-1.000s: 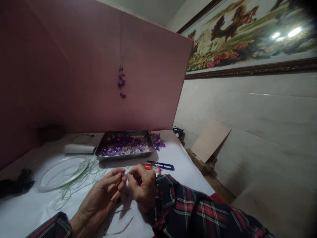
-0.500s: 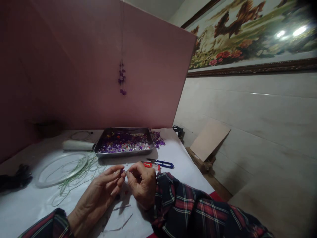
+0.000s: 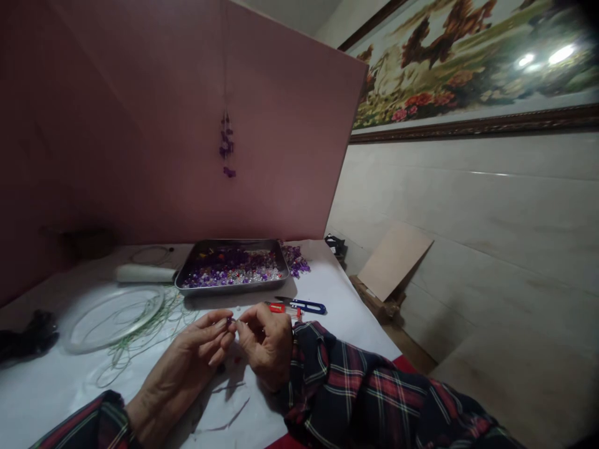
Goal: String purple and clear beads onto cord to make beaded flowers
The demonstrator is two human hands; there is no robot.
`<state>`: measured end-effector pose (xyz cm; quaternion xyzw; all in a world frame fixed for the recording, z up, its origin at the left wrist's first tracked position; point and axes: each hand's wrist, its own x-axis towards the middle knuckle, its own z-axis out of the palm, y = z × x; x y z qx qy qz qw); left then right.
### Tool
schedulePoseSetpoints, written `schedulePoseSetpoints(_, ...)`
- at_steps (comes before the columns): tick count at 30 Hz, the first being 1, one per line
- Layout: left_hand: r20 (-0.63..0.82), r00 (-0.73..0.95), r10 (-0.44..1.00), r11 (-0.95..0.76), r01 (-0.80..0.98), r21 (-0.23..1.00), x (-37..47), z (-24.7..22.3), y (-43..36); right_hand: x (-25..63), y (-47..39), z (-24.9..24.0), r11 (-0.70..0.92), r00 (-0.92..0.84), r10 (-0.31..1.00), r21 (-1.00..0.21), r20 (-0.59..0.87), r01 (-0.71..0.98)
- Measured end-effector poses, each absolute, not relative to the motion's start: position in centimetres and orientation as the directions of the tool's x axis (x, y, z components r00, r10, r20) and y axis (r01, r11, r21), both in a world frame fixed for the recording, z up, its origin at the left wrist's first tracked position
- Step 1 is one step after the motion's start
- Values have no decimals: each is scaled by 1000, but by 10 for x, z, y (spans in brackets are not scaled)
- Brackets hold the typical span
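Observation:
Over the front of the white table, my left hand (image 3: 194, 349) pinches a small purple bead (image 3: 229, 322) between thumb and forefinger. Close against it, my right hand (image 3: 266, 342) is closed, thumb and forefinger pressed together near the bead; whatever lies between those fingertips is too small to make out. Beyond both hands stands a metal tray (image 3: 234, 289) filled with purple, clear and a few orange beads. Blue thread snips (image 3: 306, 305) and a red-handled tool (image 3: 277, 307) lie just past my right hand. Purple strands (image 3: 229, 418) rest on the table below the hands.
Left of the hands lie a clear ring-shaped coil (image 3: 75, 340), tangled green thread (image 3: 140, 330), a white roll (image 3: 145, 274) and a black bundle (image 3: 32, 337). More purple beads (image 3: 296, 260) are heaped right of the tray. A beaded string (image 3: 227, 146) hangs before the pink panel (image 3: 163, 125).
The whole view has shifted slightly, so everything sits a little further left. Both hands keep nearly the same pose around the bead.

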<state>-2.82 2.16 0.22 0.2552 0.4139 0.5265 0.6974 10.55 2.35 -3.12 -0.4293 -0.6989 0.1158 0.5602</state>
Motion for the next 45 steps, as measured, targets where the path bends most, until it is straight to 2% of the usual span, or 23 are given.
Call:
schedulePoseSetpoints(19, -318, 94, 943, 317, -544, 777, -29, 2, 21, 106, 22, -30, 615, -18, 719, -625, 695, 481)
schedulePoseSetpoints(30, -274, 113, 955, 291, -527, 799, -29, 1, 22, 107, 24, -30, 616, -14, 714, -619, 700, 487)
schedulePoseSetpoints(45, -271, 133, 953, 300, -525, 796, -28, 2, 20, 107, 21, -27, 605, -10, 738, -654, 675, 453)
